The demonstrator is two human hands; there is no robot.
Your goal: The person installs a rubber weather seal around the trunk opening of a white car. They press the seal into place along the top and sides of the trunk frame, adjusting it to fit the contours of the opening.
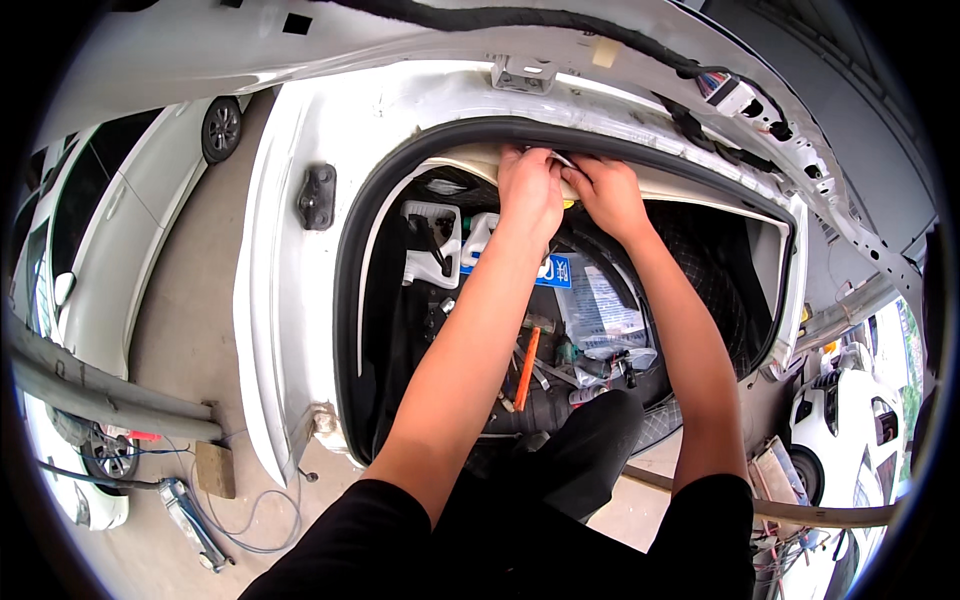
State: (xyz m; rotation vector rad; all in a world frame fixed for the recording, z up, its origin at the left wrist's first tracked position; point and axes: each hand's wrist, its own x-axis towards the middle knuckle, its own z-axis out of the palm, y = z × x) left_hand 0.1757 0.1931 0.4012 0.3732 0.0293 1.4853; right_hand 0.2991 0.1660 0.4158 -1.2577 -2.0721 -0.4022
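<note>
Both my arms reach over the open car trunk to the far rim of its opening. My left hand [530, 192] is closed at the rim, with its fingertips just below the black rubber seal [352, 262]. Right beside it, my right hand [608, 194] has its thumb and fingers pressed together near the same spot. A thin, pale, shiny piece [562, 158] shows between the two hands; its kind cannot be made out. Cream trim [672, 184] runs along the rim under the seal. What the fingertips grip is largely hidden.
Inside the trunk lie an orange-handled tool [527, 368], a blue plate [553, 271], a clear plastic bag [603, 312] and white plastic trays [432, 240]. The raised lid with its wiring harness [480, 17] hangs overhead. A floor jack [192, 525] stands at left, near a parked car [150, 205].
</note>
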